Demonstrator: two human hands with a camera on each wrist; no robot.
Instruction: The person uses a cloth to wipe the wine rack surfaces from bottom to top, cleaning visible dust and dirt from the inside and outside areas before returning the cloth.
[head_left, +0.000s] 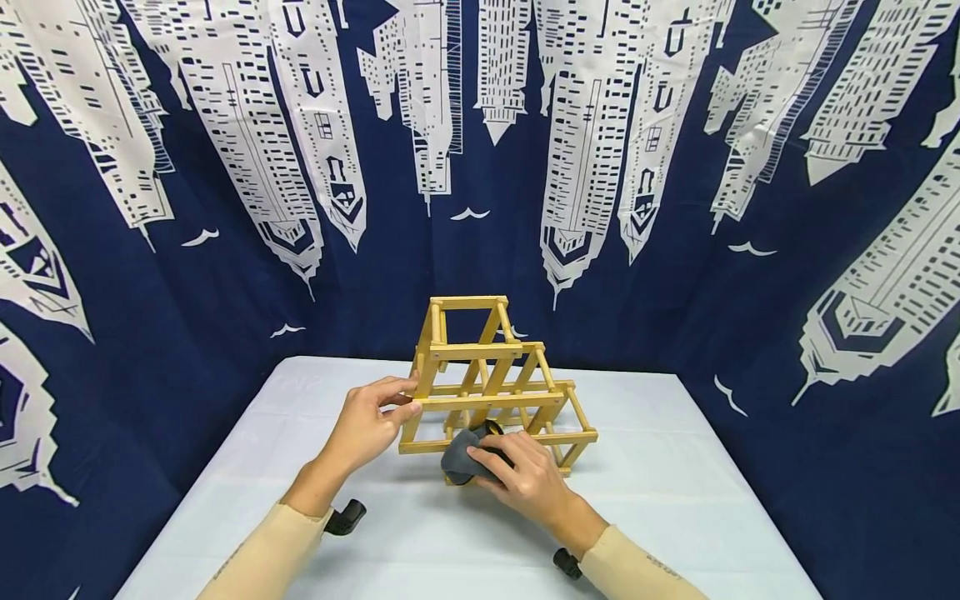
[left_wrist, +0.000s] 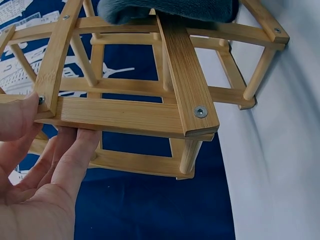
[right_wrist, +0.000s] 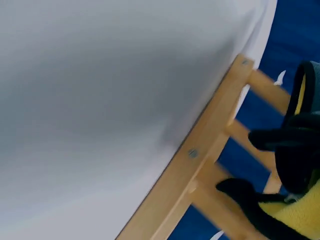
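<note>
A stepped wooden rack of flat slats and round dowels stands on the table. My left hand grips its left upright side; in the left wrist view, the thumb and fingers of that hand are on either side of a slat. In my right hand is a bunched plush cloth, held against the rack's lower front. The right wrist view shows the cloth's yellow side and black edging near the slats, with the right hand itself out of sight there.
The white-covered table extends on both sides of the rack. Behind it hangs a dark blue curtain printed with white buildings. Black wrist devices sit below both hands.
</note>
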